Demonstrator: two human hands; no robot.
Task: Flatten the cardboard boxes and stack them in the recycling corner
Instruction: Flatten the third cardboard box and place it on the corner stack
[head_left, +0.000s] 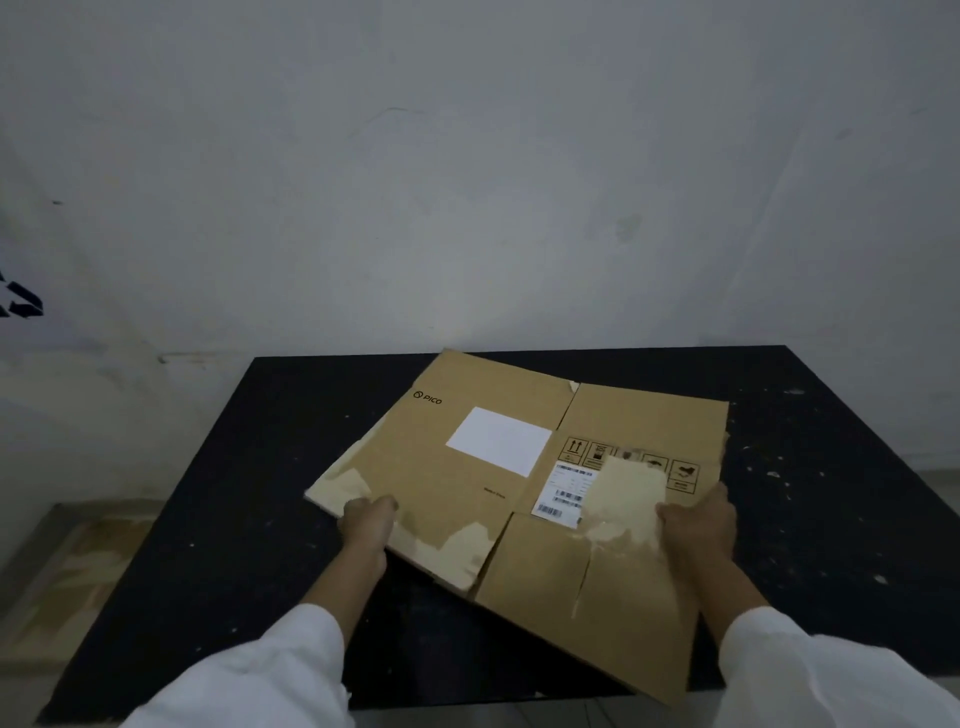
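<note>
A flattened brown cardboard box (467, 467) lies on a black table (249, 467), with a white label, a barcode sticker and torn pale patches on its face. Its near flaps stick out past the table's front edge. My left hand (366, 525) grips the box's left near edge, thumb on top. On the right side, my right hand (698, 525) holds the box's edge by the torn patch. Both arms wear white sleeves.
A plain white wall (467, 182) rises right behind the table. Low at the left, more flat cardboard (72, 582) lies on the floor beside the table. White specks dot the table's right part (810, 493). A dark mark shows on the wall at far left.
</note>
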